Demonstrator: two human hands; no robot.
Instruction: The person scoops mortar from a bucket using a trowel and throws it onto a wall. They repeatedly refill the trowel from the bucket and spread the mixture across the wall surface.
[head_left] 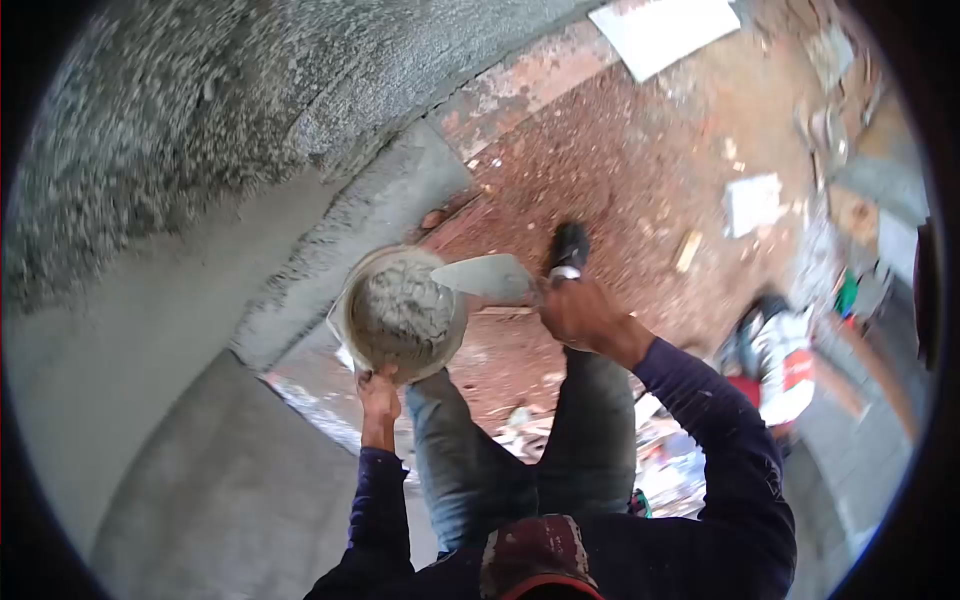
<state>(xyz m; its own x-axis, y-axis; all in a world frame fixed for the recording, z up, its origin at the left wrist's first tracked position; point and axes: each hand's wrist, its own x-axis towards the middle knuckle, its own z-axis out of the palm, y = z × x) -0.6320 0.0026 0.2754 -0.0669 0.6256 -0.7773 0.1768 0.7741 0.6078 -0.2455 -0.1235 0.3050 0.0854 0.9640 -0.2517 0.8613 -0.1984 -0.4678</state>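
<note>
My left hand [379, 393] is closed on the near rim of a round bucket [345, 318]. Wet grey mortar [405, 305] fills much of it, with a rough, lumpy surface. My right hand [585, 318] grips a trowel by its handle, which the fingers mostly hide. The trowel's pale blade [488, 277] points left, and its tip overlaps the bucket's right rim in this view. Left of the bucket rises a wall [190, 120] with rough grey render above and a smoother band lower down. A mortar-covered ledge [390, 195] runs along its foot.
Reddish, debris-strewn ground [630, 160] lies around my shoe [569, 245]. A white sheet [668, 35] lies at the top, a smaller pale piece [752, 205] to the right. Another person [780, 360] is at the right, near long boards [875, 375]. Rubble is scattered behind my legs.
</note>
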